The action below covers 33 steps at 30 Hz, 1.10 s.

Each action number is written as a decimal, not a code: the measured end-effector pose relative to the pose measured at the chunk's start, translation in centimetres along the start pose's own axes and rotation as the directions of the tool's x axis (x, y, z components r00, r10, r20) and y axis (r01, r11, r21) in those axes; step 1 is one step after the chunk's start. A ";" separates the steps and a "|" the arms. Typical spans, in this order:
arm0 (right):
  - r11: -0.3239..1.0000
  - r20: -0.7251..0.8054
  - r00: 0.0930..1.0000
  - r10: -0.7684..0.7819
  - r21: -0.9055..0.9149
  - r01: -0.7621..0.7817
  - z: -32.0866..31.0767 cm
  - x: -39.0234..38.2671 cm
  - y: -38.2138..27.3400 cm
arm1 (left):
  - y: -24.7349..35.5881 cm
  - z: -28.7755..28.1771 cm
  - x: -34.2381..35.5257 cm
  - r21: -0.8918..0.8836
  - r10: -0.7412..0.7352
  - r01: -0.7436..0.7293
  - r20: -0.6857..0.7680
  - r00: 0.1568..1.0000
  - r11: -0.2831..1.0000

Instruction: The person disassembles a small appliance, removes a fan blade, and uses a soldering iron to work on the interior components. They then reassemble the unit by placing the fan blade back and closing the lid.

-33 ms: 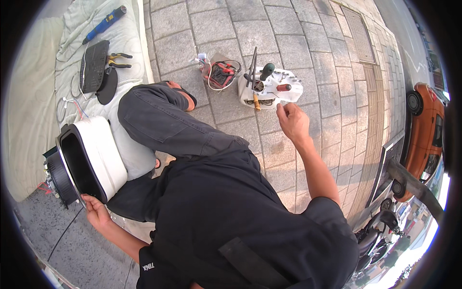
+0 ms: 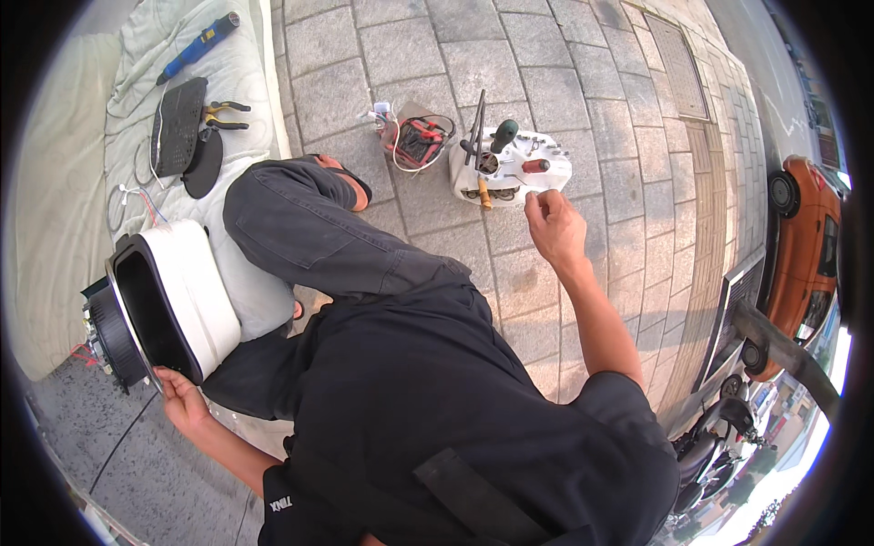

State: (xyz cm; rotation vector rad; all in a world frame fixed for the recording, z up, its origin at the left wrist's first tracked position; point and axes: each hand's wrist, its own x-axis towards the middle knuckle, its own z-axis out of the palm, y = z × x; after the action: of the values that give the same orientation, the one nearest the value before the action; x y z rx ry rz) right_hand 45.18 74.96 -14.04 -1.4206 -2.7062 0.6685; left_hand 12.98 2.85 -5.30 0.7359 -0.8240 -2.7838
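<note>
My left hand (image 2: 185, 400) pinches the lower rim of an appliance with a rounded white housing (image 2: 193, 296) and a glossy black face. The appliance lies on its side by my leg, with a black ribbed cylinder (image 2: 116, 329) and wires sticking out beyond it. Out to the right, my right hand (image 2: 555, 227) is closed, fingers curled and pressed together; anything in it is too small to make out. Just beyond its fingertips stands a white plastic tool holder (image 2: 553, 150). A dark green-handled tool (image 2: 503, 136), a red-handled tool (image 2: 536, 166) and a yellow-handled tool (image 2: 485, 195) sit in it.
A clear bag of red and black test leads (image 2: 421, 141) lies on the paving beside the holder. Along the pale padded cover (image 2: 137, 55) rest a blue cordless tool (image 2: 198, 47), a black perforated panel (image 2: 179, 126) and yellow-handled pliers (image 2: 226, 115). An orange car (image 2: 801, 264) is parked far right.
</note>
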 end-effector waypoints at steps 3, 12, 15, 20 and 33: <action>0.963 -0.150 0.952 -0.265 -0.082 0.255 0.4 0.2 -0.4 | -0.5 0.0 0.1 -0.004 -0.017 0.017 0.044 0.999 1.000; 0.972 0.128 0.987 -0.092 -0.204 0.117 3.4 2.8 -1.8 | -0.7 -0.7 0.2 0.009 -0.039 0.038 0.101 0.994 0.999; 0.953 0.157 0.981 -0.116 -0.261 0.154 2.7 3.3 -2.1 | -1.1 -0.4 -0.2 0.008 -0.045 0.044 0.106 0.993 0.999; 0.813 0.154 0.879 -0.452 -0.334 0.477 2.3 1.5 -3.4 | -1.7 -0.3 -0.6 -0.008 -0.044 0.045 0.105 0.994 0.999; 0.619 -0.026 0.871 -0.491 0.693 0.370 -5.2 0.5 -14.5 | -8.9 5.8 -7.4 0.084 0.103 -0.097 -0.069 0.992 0.992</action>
State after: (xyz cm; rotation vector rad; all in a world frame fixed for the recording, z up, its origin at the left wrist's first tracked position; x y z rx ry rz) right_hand 34.57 70.07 -3.97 -0.5136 -2.3162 1.5595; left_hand 16.55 15.06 -2.84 0.7812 -0.9366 -2.6330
